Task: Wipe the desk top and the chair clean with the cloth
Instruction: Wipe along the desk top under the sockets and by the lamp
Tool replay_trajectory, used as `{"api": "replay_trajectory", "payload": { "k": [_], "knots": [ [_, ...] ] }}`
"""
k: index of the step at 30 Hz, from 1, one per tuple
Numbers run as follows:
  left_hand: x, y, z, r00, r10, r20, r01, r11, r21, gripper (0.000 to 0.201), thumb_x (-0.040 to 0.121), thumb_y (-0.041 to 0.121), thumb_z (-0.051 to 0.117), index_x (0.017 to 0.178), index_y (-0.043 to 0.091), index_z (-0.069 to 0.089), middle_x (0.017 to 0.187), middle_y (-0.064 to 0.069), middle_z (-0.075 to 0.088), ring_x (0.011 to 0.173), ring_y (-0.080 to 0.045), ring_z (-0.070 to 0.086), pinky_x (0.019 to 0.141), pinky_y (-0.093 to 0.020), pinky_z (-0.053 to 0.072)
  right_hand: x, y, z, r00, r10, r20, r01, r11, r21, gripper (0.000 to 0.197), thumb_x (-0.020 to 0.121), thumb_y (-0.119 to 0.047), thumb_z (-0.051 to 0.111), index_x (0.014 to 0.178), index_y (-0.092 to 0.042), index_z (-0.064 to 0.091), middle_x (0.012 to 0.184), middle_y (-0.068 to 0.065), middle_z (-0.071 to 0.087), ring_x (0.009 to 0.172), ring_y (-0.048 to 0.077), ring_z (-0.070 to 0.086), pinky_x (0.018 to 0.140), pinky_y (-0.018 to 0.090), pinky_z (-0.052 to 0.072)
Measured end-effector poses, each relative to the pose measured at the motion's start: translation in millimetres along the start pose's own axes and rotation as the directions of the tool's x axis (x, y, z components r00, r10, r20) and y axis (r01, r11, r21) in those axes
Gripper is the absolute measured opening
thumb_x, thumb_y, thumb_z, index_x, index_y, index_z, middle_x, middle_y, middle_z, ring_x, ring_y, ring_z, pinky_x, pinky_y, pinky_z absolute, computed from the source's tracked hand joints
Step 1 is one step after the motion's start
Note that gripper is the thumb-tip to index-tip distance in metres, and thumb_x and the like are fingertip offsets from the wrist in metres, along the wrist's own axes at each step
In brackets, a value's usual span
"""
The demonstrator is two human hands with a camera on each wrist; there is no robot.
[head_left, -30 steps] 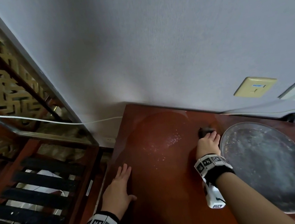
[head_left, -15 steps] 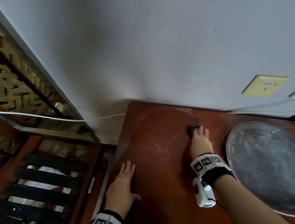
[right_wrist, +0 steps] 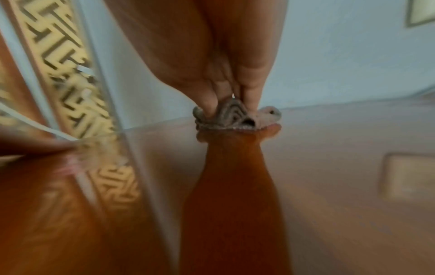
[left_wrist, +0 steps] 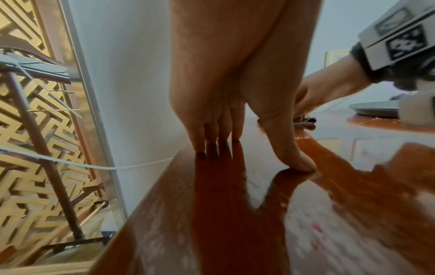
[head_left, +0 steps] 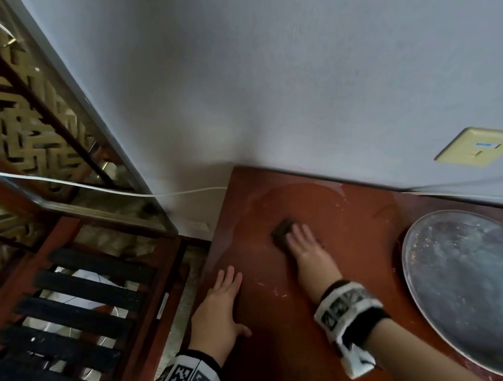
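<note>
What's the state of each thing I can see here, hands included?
Reddish-brown wooden desk top: glossy, white specks remain.
Small dark patterned cloth: bunched, pressed on the desk.
Right hand: pinching the cloth.
Left hand: flat on the desk's left edge.
Round grey metal tray: dusty, lying on the desk.

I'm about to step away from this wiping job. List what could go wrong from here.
1. The right hand pushes only a small bunched cloth, so dust specks on the desk top may be missed.
2. The round metal tray lies close on the right; a wide stroke could knock it.
3. The left hand presses at the desk's left edge and could slip off the glossy surface.
</note>
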State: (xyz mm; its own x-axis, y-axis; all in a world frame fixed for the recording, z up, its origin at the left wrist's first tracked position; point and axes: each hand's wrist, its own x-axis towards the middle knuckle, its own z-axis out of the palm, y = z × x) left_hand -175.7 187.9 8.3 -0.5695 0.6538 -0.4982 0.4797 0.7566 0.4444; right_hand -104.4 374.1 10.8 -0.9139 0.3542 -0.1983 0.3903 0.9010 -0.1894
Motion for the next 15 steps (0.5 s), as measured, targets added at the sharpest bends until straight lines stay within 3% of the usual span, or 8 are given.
{"api": "replay_trajectory", "payload": {
  "k": [2, 5, 7, 8, 10, 11, 13, 15],
  "knots": [
    [-3.2, 1.3, 1.4, 0.999, -0.015, -0.043, 0.014, 1.0, -0.011, 0.115, 0.073, 0.027, 0.079, 0.151, 0.022, -0.006, 0.158, 0.006, -0.013, 0.146, -0.008, -0.003, 0.116, -0.025, 0.018, -20.6, -23.7, 21.4, 0.965, -0.259, 0.041, 0.261, 0.965, -0.028, 0.054, 0.071, -0.014, 0.034, 0.113, -0.012, 0.067, 0.124, 0.007, 0.062, 0.12, 0.019, 0.053, 0.084, 0.026, 0.054],
    [-10.5, 0.7, 3.3, 0.99, -0.089, -0.106, 0.09, 0.996, 0.004, 0.126, 0.072, 0.037, 0.078, 0.147, 0.02, -0.022, 0.153, 0.003, -0.03, 0.145, -0.011, 0.013, 0.105, -0.022, 0.037, -29.3, -22.0, 26.4, 0.92, -0.374, 0.12, 0.373, 0.927, 0.031, 0.054, 0.068, -0.021, 0.039, 0.114, -0.021, 0.067, 0.123, -0.004, 0.062, 0.114, 0.014, 0.059, 0.075, 0.014, 0.052],
    [-13.6, -2.1, 3.7, 0.986, -0.112, -0.12, 0.114, 0.993, 0.006, 0.128, 0.072, 0.043, 0.076, 0.145, 0.017, -0.026, 0.15, 0.001, -0.036, 0.144, -0.013, 0.015, 0.103, -0.022, 0.038, -8.4, -6.3, 14.9, 0.96, -0.28, 0.017, 0.278, 0.958, 0.071, 0.056, 0.072, -0.01, 0.036, 0.12, -0.016, 0.063, 0.131, 0.001, 0.057, 0.118, 0.018, 0.056, 0.075, 0.021, 0.056],
    [-15.4, -3.0, 3.6, 0.987, -0.116, -0.114, 0.117, 0.993, -0.001, 0.127, 0.073, 0.044, 0.075, 0.145, 0.017, -0.027, 0.149, 0.001, -0.038, 0.144, -0.014, 0.016, 0.104, -0.022, 0.038, 2.5, 2.2, 9.7, 0.98, -0.199, -0.012, 0.199, 0.977, 0.07, 0.059, 0.075, -0.001, 0.036, 0.13, -0.013, 0.055, 0.142, 0.003, 0.045, 0.129, 0.019, 0.046, 0.084, 0.026, 0.054],
    [-17.8, -3.0, 3.0, 0.989, -0.113, -0.101, 0.113, 0.994, -0.007, 0.125, 0.075, 0.045, 0.073, 0.144, 0.017, -0.027, 0.148, 0.001, -0.038, 0.144, -0.015, 0.016, 0.106, -0.023, 0.036, 14.3, 16.1, 1.8, 0.996, -0.059, 0.068, 0.052, 0.994, 0.093, 0.072, 0.082, 0.01, 0.035, 0.147, -0.02, 0.026, 0.156, -0.004, 0.011, 0.144, 0.012, 0.011, 0.108, 0.033, 0.036],
    [-18.0, -2.7, 2.7, 0.989, -0.11, -0.099, 0.11, 0.994, -0.007, 0.124, 0.075, 0.044, 0.073, 0.145, 0.017, -0.027, 0.149, 0.001, -0.037, 0.144, -0.015, 0.015, 0.107, -0.024, 0.035, 13.7, 18.6, -1.7, 0.994, 0.009, 0.105, -0.02, 0.995, 0.102, 0.075, 0.084, 0.01, 0.034, 0.149, -0.024, 0.019, 0.157, -0.008, 0.003, 0.145, 0.01, 0.002, 0.112, 0.034, 0.029],
    [-18.4, -1.1, 0.9, 0.99, -0.111, -0.089, 0.11, 0.994, -0.009, 0.123, 0.076, 0.043, 0.073, 0.145, 0.016, -0.026, 0.151, 0.0, -0.035, 0.145, -0.015, 0.012, 0.109, -0.024, 0.032, 1.6, 18.8, -3.4, 0.988, 0.103, 0.112, -0.114, 0.989, 0.092, 0.076, 0.085, 0.01, 0.035, 0.15, -0.023, 0.013, 0.157, -0.006, -0.002, 0.145, 0.011, -0.003, 0.114, 0.035, 0.025],
    [-18.8, 0.2, -1.2, 0.99, -0.116, -0.076, 0.115, 0.993, -0.01, 0.123, 0.076, 0.043, 0.073, 0.146, 0.017, -0.025, 0.152, -0.001, -0.033, 0.146, -0.017, 0.009, 0.111, -0.025, 0.027, -19.1, 12.3, 10.5, 0.982, 0.186, 0.019, -0.186, 0.982, 0.032, 0.073, 0.082, 0.011, 0.035, 0.148, -0.012, 0.018, 0.157, 0.005, 0.003, 0.145, 0.021, 0.005, 0.112, 0.039, 0.03]
  ]
}}
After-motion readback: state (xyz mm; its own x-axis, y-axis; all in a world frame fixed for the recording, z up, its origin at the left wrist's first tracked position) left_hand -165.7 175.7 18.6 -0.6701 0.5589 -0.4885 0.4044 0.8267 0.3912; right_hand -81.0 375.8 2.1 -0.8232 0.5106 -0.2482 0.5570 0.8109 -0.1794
